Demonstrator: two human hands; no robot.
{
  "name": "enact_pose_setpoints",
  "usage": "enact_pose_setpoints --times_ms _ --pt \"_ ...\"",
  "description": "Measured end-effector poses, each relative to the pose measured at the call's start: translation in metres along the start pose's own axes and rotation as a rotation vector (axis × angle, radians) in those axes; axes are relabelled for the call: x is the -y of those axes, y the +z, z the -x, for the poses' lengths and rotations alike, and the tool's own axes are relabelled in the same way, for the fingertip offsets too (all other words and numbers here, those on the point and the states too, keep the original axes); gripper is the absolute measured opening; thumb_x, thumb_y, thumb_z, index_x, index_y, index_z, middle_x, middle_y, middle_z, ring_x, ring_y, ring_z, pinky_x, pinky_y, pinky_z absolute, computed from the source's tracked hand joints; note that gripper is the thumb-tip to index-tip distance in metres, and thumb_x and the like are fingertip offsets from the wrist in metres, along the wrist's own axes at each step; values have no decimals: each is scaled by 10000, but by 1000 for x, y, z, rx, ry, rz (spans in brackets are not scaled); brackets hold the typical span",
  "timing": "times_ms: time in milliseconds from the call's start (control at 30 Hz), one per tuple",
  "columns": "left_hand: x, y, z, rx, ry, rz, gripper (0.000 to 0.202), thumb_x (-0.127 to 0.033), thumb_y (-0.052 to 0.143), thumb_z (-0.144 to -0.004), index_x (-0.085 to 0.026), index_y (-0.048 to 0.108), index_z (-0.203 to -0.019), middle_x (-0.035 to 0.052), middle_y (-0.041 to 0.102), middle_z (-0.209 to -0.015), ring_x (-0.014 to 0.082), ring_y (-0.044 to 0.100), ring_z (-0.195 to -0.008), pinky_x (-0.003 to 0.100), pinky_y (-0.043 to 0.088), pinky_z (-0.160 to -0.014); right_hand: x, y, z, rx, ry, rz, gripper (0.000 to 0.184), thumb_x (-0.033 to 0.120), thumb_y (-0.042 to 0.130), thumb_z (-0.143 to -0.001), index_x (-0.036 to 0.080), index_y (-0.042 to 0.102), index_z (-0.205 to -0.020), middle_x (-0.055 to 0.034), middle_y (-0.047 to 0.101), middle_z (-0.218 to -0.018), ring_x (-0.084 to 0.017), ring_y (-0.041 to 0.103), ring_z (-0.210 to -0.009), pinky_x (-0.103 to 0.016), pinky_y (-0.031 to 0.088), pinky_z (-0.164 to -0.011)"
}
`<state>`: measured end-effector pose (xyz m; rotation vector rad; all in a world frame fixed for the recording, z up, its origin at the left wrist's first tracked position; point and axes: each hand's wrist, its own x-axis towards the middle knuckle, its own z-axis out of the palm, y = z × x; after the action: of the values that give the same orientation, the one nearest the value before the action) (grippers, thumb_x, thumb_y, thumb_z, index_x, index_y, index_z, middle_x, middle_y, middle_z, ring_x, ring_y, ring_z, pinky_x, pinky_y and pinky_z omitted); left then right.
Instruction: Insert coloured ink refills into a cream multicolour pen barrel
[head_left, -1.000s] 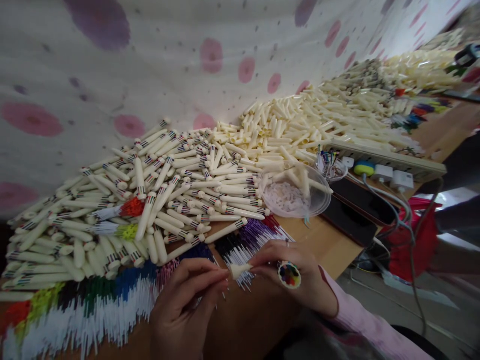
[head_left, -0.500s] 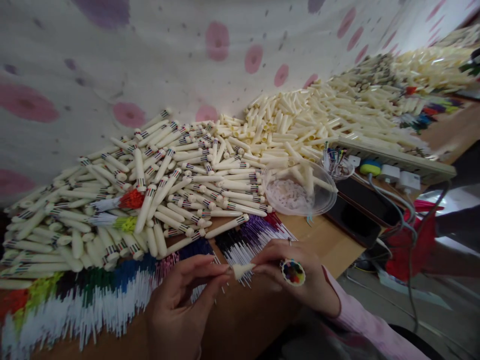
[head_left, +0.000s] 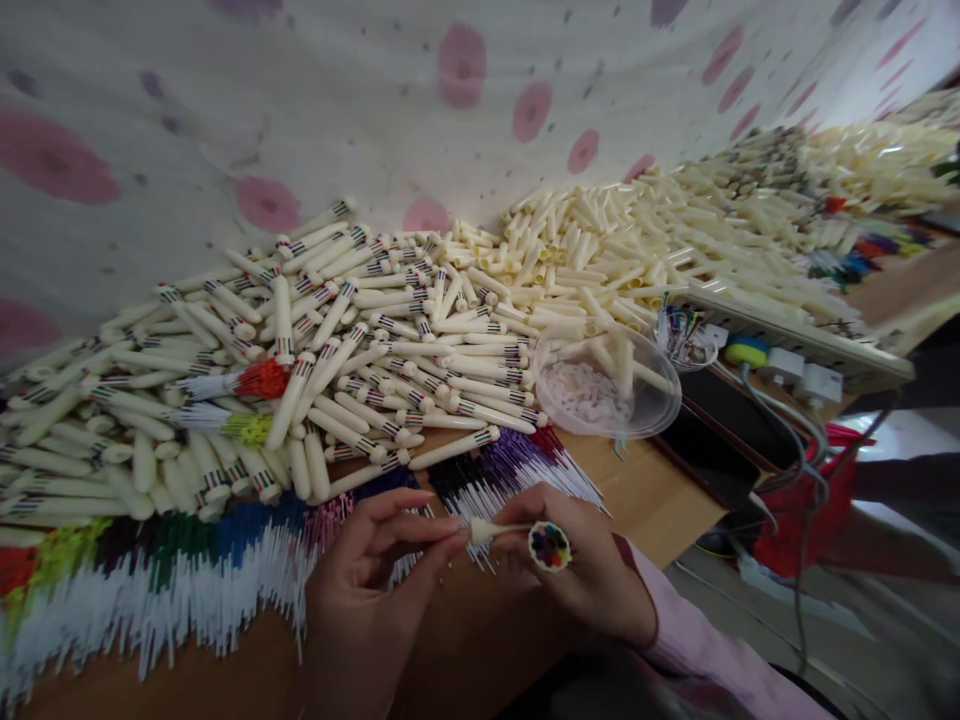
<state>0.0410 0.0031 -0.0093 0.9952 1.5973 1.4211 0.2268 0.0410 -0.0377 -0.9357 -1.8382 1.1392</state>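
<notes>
Across the tabletop (head_left: 637, 480), a heap of finished pens (head_left: 337, 350) is spread behind a row of coloured refills (head_left: 187, 580). Over the near edge, a cream pen barrel (head_left: 499, 528) is pinched in the right hand (head_left: 585, 580), its many-coloured end (head_left: 550, 546) turned to the camera. The barrel's narrow tip is met by the left hand (head_left: 367, 590), fingers closed finely. The barrel is best kept level and steady, the thin piece fed straight.

Cream pen barrel (head_left: 495, 527), pink-spotted cloth (head_left: 375, 110)
</notes>
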Motion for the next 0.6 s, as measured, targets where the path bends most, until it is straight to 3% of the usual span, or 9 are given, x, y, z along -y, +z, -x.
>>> enact_pose_setpoints --times_ms 33,200,400,533,600 --pt "1 0 0 11 -8 6 313 -198 852 -664 -263 689 -923 -51 782 -682 144 759 -643 144 600 -624 -2 3 1 9 34 -40 29 217 592 -943 197 613 -945 -10 712 -741 -129 661 -608 -206 471 -552" --pt "2 -1 0 36 10 -43 316 -165 825 -691 -268 668 -945 -81 777 -689 108 749 -667 131 589 -708 -5 13 4 37 134 -219 348 323 480 -1027 194 541 -710 17 603 -523 -103 561 -432 -200 395 -451" --pt "-1 0 -2 35 -28 -67 291 -196 821 -694 -253 643 -918 -73 780 -690 111 745 -644 121 577 -618 -5 5 -2 27 -66 96 144 281 529 -1003 176 627 -1004 -18 700 -761 -118 635 -600 -205 438 -553" --pt "-2 1 -6 51 -76 3 308 -174 820 -667 -248 611 -881 -85 769 -646 93 729 -591 99 561 -592 -8 4 -4 22 -236 258 253 334 466 -1037 172 631 -936 -39 676 -726 -130 611 -588 -224 400 -530" --pt "-1 1 -6 70 -85 20 317 -165 819 -674 -248 599 -886 -86 769 -647 86 723 -583 91 556 -589 -6 4 -3 16 -240 280 319 338 454 -1040 169 630 -834 -30 640 -651 -118 556 -521 -232 355 -493"
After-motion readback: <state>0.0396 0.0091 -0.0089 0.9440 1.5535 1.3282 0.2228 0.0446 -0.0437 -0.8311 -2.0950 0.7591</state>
